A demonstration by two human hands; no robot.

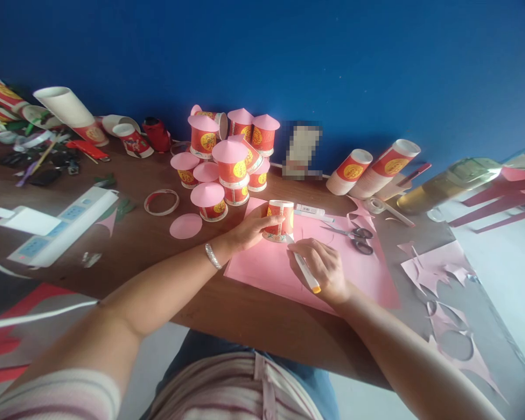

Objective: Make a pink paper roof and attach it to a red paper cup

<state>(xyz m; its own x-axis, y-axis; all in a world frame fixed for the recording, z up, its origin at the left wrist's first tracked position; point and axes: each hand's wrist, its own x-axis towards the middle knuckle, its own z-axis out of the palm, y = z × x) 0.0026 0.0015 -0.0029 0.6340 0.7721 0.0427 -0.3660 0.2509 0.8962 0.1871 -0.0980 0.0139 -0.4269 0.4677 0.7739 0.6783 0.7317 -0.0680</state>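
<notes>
White power strip lies at left on the brown counter. Next, a paper ring, then clustered red cups with pink cone tops. Left grip closed around a red paper cup, held over the far left part of a pink sheet. Right grip closed on a white pen with an orange end; pen tip near the cup's base, contact cannot be determined. Scissors rest on the sheet; tilted cup stacks behind; pink offcuts at far right.
</notes>
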